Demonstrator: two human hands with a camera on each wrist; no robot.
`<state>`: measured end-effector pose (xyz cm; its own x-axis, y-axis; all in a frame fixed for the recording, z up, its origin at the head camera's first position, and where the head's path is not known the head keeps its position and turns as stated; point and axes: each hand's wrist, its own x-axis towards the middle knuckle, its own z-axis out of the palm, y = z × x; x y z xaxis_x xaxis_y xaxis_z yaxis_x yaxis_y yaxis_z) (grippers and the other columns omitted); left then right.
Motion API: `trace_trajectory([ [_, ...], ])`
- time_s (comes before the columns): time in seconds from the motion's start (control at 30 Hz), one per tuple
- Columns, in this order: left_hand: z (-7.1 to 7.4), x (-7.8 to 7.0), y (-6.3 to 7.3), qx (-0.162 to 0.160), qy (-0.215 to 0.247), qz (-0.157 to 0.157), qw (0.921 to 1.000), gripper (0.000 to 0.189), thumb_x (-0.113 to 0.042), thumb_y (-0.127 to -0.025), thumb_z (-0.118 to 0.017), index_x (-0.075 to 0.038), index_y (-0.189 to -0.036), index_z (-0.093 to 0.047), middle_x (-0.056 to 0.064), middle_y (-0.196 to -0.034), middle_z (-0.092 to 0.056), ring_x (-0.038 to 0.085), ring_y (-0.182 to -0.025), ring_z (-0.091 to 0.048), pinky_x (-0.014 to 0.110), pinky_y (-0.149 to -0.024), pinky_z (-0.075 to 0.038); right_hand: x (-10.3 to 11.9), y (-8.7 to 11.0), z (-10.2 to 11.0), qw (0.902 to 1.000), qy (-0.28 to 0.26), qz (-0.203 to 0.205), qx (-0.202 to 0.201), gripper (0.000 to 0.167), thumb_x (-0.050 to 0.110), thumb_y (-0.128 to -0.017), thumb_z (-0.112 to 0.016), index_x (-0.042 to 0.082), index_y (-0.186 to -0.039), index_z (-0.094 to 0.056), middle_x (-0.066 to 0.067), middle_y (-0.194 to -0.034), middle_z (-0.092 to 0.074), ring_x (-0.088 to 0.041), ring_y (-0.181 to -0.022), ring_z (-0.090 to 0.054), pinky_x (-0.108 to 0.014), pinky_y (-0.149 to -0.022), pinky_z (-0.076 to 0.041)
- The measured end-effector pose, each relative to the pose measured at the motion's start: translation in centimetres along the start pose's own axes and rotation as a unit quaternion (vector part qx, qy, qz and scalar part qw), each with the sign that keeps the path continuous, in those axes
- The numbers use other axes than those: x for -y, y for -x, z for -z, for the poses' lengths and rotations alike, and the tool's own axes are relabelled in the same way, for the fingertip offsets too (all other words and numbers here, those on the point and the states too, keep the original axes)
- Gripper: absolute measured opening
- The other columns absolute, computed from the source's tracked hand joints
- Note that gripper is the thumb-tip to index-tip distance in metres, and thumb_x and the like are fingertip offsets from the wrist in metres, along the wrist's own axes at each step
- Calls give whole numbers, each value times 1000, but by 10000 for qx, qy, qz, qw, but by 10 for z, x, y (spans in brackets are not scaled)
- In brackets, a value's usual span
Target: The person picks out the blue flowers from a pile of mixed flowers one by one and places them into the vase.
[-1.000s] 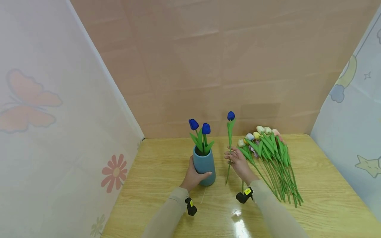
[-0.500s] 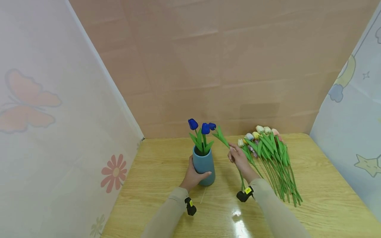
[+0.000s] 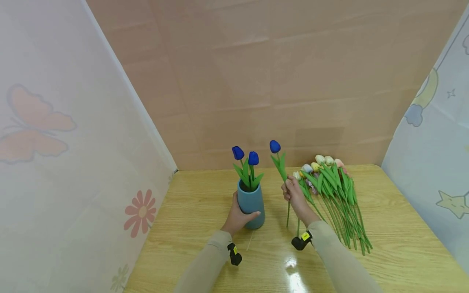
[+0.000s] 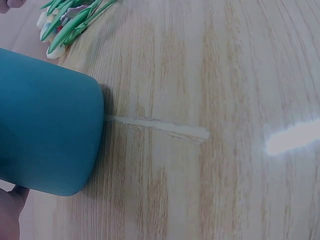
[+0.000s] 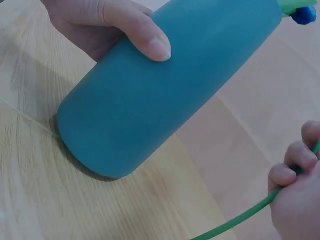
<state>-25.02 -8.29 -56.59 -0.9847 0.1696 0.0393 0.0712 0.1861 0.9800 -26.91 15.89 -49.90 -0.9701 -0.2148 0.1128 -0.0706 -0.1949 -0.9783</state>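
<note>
A blue vase stands on the wooden table, and two blue tulips with green leaves rise from its mouth. My left hand grips the vase from its left side, the thumb lying across the front in the right wrist view. To the right of the vase, my right hand holds a single blue tulip by its green stem, fingers curled round it. Bloom up and tilted slightly left, this tulip is apart from the vase; its stem hangs below the hand.
A pile of tulips in white, yellow, pink and other colours lies on the table at the right, close to my right hand. A brown backdrop rises behind the table, with printed white cloths on both sides.
My right hand has shifted slightly right. The tulip in it tipped left toward the vase's blooms, then swung back more upright, and its fingers now curl round the stem. The left hand and vase stayed put.
</note>
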Motion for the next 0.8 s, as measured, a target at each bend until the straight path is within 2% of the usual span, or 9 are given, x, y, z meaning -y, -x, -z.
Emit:
trace_trajectory([
  [0.1, 0, -1, 0, 2, -26, 16, 10000, 107, -40, -73, -84, -32, -151, -12, 3, -149, -33, 31, -135, -39, 60, -106, -35, 14, 5, -5, 9989, 119, 407, -176, 19, 26, -108, -29, 10, -117, -33, -4, -71, -31, -12, -54, -24, -41, -61, -18],
  [0.17, 0, -1, 0, 3, -31, 23, 10000, 107, -40, -73, -85, -32, -151, -12, 3, -148, -33, 31, -135, -39, 60, -106, -35, 20, 7, -8, 9967, 153, 731, -327, 15, 22, -107, -34, 10, -110, -41, -7, -69, -33, -16, -54, -26, -41, -60, -21],
  [0.3, 0, -1, 0, -17, -46, 32, 10000, 107, -41, -73, -85, -32, -151, -12, 3, -148, -34, 32, -135, -40, 60, -105, -35, 27, 5, -10, 9930, 255, 1072, -421, 14, 15, -105, -40, 15, -99, -52, -4, -75, -46, -24, -65, -36, -30, -59, -34],
  [0.37, 0, -1, 0, -33, -45, 25, 10000, 107, -42, -72, -85, -32, -151, -12, 3, -148, -34, 32, -134, -40, 61, -105, -35, 30, 3, -11, 9910, 403, 1198, -434, 14, 14, -105, -42, 15, -100, -55, 1, -83, -53, -21, -69, -42, -23, -62, -40],
  [0.47, 0, 0, 0, -33, -15, -13, 10000, 108, -41, -72, -85, -31, -151, -12, 4, -148, -34, 32, -134, -40, 61, -105, -35, 39, 0, -14, 9858, 756, 1455, -368, 13, 11, -104, -43, 6, -108, -55, 5, -87, -56, -12, -74, -49, -20, -66, -44],
  [0.57, 0, 1, 0, -27, -19, -59, 10000, 108, -41, -72, -85, -30, -151, -12, 5, -148, -35, 33, -134, -41, 61, -105, -36, 57, 2, -20, 9770, 1252, 1702, -285, 19, 10, -104, -44, -4, -114, -51, 5, -91, -56, -7, -79, -52, -19, -71, -46],
  [0.67, 0, 2, -1, -10, -32, -88, 10000, 108, -41, -72, -85, -31, -151, -13, 5, -147, -35, 33, -133, -41, 61, -105, -36, 81, 8, -29, 9687, 1523, 1946, -249, 21, 10, -103, -46, -7, -114, -51, 1, -96, -52, -10, -83, -54, -18, -77, -46],
  [0.73, 0, 3, -1, 0, -25, -93, 10000, 107, -41, -72, -85, -32, -151, -13, 4, -147, -35, 32, -133, -41, 61, -105, -36, 99, 12, -36, 9644, 1441, 2204, -260, 18, 8, -102, -47, -7, -112, -52, -1, -96, -51, -12, -83, -56, -18, -79, -47],
  [0.8, 0, 4, -1, 16, -3, -98, 10000, 107, -42, -72, -85, -33, -151, -12, 3, -147, -35, 32, -133, -41, 61, -105, -36, 115, 18, -43, 9588, 1137, 2591, -270, 15, 3, -101, -48, -5, -111, -54, -2, -94, -52, -14, -81, -57, -19, -77, -48],
])
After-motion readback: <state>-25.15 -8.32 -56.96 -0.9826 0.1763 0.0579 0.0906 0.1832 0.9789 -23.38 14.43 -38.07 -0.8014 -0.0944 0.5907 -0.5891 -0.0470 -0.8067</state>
